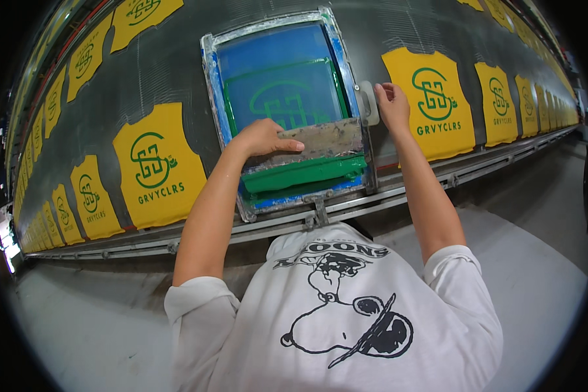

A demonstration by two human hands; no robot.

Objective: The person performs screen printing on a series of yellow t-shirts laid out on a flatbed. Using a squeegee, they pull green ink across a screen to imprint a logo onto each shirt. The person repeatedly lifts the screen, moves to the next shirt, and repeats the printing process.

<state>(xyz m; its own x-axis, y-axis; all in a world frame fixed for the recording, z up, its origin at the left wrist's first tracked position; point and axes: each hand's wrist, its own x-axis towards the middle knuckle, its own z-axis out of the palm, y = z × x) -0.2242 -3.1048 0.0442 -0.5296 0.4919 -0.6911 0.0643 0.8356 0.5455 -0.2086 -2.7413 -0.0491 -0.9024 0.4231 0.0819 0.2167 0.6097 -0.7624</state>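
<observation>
A printing screen (pixel 274 46) in a metal frame shows blue mesh, a green stencil and thick green ink (pixel 294 173) along its near end. My left hand (pixel 268 138) grips a stained metal squeegee (pixel 333 137) lying across the screen just above the ink, thumb along its face. At the screen's right side, my right hand (pixel 392 101) has curled fingers at the edge of a pale plastic handle (pixel 369 114); their exact contact is partly unclear.
Rows of yellow garment panels (pixel 464 117) with green printed emblems lie on a long dark printing table (pixel 382 26) to both sides and along the far edge. A metal rail (pixel 451 176) runs along the near edge, above a pale floor (pixel 536 261).
</observation>
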